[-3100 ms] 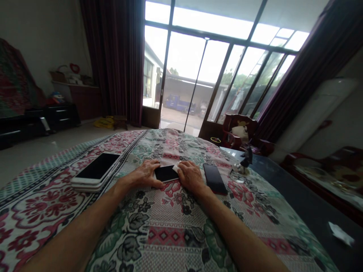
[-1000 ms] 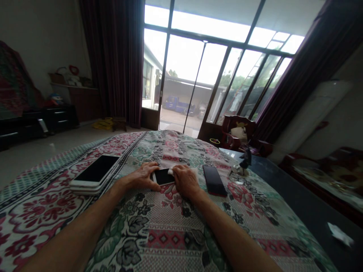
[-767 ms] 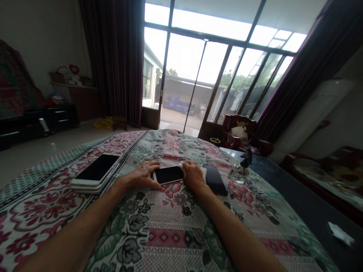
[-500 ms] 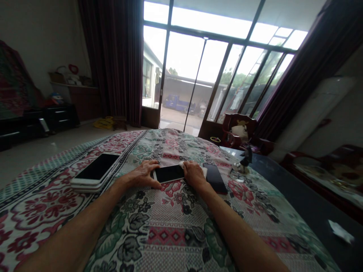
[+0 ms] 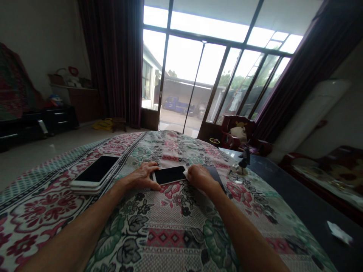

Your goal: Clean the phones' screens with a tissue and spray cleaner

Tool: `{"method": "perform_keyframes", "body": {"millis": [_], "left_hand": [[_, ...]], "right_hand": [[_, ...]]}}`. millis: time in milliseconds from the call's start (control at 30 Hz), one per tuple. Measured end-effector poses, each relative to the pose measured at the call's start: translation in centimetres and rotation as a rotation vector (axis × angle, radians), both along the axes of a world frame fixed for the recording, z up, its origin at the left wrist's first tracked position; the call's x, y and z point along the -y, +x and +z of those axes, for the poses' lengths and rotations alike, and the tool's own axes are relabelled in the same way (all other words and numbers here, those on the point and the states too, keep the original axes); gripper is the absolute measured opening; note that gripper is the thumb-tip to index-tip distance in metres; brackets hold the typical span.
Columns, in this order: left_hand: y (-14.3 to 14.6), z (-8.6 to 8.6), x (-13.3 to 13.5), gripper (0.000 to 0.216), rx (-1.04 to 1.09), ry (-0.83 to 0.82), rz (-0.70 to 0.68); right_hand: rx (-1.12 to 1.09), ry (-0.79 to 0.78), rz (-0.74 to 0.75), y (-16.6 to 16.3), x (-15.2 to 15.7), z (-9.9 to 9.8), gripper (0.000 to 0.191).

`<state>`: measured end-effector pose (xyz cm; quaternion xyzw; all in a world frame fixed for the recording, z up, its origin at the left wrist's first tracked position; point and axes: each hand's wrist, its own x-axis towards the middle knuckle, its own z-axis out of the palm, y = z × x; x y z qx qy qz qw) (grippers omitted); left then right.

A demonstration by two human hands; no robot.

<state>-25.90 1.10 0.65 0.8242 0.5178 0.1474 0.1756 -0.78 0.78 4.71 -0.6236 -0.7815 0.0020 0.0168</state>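
A white-edged phone (image 5: 169, 175) with a dark screen lies on the floral tablecloth (image 5: 170, 230). My left hand (image 5: 142, 176) grips its left end with thumb and fingers. My right hand (image 5: 200, 176) is closed on a small white cloth (image 5: 185, 172) at the phone's right end. A dark phone (image 5: 214, 173) lies just right of that hand, partly hidden by it.
A stack of white phones (image 5: 95, 175) sits at the left on the cloth. A small dark figurine on a glass base (image 5: 241, 166) stands at the right, on the dark glass table edge (image 5: 306, 211). A scrap of white paper (image 5: 338, 232) lies far right.
My right hand with the cloth has slid rightwards off the phone's screen to its right end, uncovering the whole screen. The left hand has kept its hold.
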Motion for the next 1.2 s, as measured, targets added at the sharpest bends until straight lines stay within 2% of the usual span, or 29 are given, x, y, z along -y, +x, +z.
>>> {"method": "perform_keyframes", "body": {"millis": [167, 333, 733, 900, 1200], "left_hand": [[0.3, 0.4, 0.4, 0.086, -0.024, -0.016, 0.025], [0.2, -0.1, 0.1, 0.085, -0.020, 0.038, 0.013], [0.2, -0.1, -0.1, 0.085, -0.012, 0.035, 0.030], [0.1, -0.3, -0.3, 0.087, -0.020, 0.042, 0.027], [0.4, 0.0, -0.1, 0.086, -0.027, 0.051, 0.026]], "right_hand": [[-0.059, 0.158, 0.029, 0.0, -1.6, -2.2, 0.030], [-0.111, 0.222, 0.075, -0.1, -2.7, -3.5, 0.031], [0.047, 0.000, -0.059, -1.3, -0.3, -0.7, 0.028], [0.035, 0.025, -0.065, -1.3, 0.2, -0.5, 0.027], [-0.084, 0.135, 0.226, -3.3, 1.6, -1.7, 0.030]]}}
